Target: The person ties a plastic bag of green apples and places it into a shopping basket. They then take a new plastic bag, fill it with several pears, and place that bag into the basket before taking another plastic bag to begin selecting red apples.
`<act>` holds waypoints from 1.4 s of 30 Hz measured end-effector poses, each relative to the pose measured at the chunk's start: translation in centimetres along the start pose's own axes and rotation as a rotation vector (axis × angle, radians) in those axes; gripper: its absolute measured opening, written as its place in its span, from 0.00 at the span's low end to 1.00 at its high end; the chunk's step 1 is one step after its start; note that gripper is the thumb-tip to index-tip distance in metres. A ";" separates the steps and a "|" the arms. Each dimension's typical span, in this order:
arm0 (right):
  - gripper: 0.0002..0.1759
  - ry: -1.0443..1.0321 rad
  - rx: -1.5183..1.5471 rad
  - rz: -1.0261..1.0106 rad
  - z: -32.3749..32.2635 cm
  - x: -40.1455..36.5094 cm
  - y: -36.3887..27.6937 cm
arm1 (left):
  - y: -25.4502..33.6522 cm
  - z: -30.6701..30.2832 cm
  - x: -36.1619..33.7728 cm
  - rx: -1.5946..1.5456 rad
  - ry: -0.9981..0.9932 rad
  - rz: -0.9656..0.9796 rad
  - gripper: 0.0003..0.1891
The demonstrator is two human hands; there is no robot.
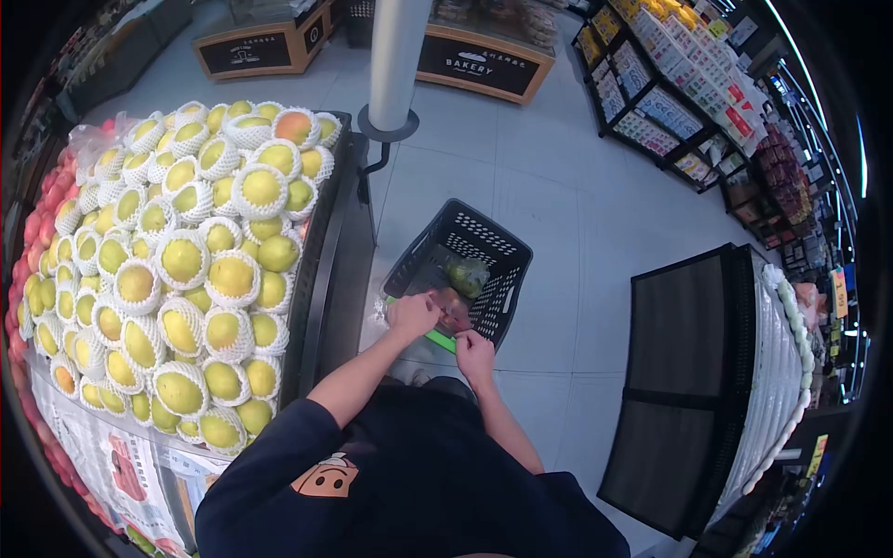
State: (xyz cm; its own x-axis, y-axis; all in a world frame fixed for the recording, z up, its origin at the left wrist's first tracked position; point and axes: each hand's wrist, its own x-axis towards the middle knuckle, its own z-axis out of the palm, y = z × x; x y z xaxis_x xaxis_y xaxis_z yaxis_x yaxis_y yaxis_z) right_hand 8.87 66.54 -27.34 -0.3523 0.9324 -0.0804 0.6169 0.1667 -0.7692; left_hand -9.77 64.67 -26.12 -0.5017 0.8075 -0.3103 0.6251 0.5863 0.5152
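fruit bench (321, 307): left of both grips, banked with yellow-green fruit (181, 259), much of it in white foam nets.
left grip (415, 314): narrow, fingers curled at the edge of the clear bag (452, 314); whether they pinch the plastic i cannot tell.
green handle (441, 339): between the grips, along the near rim of the basket (477, 230).
clear bag: inside the basket, between the grips and just beyond them; a loose, one-sided hold could let its mouth gape and spill the contents, and a hard tug could tear thin plastic. it looks see-through and wrinkled, with reddish contents too blurred to name.
green bundle (467, 275): beyond both grips, in the basket.
right grip (475, 357): narrow, fingers bent by the near rim; what it holds, if anything, is hidden.
black panels (674, 418): right of the right grip, well apart.
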 end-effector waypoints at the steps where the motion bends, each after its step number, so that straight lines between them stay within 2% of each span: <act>1: 0.13 0.021 0.025 -0.022 0.1 0.6 0.2 | 0.4 -0.1 0.6 0.028 -0.024 0.022 0.14; 5: 0.12 0.040 -0.004 -0.039 -0.8 3.3 1.0 | 1.7 -0.9 2.1 0.071 -0.113 0.088 0.16; 6: 0.11 0.065 0.035 -0.104 -0.6 4.1 2.1 | 2.1 -1.1 2.6 0.063 -0.138 0.094 0.17; 10: 0.11 0.083 -0.027 -0.081 -1.8 7.1 2.8 | 3.3 -1.1 4.4 0.031 -0.155 0.146 0.17; 15: 0.10 0.138 -0.058 -0.148 -3.3 11.3 4.0 | 5.3 -0.7 6.8 0.029 -0.172 0.168 0.17; 21: 0.09 0.118 -0.031 -0.213 -5.4 17.3 4.6 | 7.3 1.0 11.1 0.026 -0.153 0.129 0.16; 27: 0.08 0.085 0.009 -0.285 -6.9 24.3 5.3 | 9.8 2.2 15.0 -0.045 -0.053 -0.014 0.13; 33: 0.07 0.046 0.077 -0.380 -6.8 31.1 5.9 | 12.2 2.3 18.7 -0.092 0.119 -0.081 0.12; 41: 0.06 -0.028 0.063 -0.429 -7.5 39.9 4.8 | 14.1 2.0 24.1 -0.177 0.201 -0.152 0.11; 42: 0.05 0.013 0.073 -0.456 -7.0 40.9 4.8 | 14.3 2.0 24.9 -0.192 0.213 -0.157 0.11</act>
State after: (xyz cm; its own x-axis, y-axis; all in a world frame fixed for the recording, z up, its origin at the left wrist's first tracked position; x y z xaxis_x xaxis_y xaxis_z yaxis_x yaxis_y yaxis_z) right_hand 2.33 107.69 -29.92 -0.5671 0.7731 0.2840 0.3496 0.5382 -0.7669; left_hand -12.11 93.33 -28.06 -0.7094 0.6646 -0.2346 0.4163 0.6637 0.6215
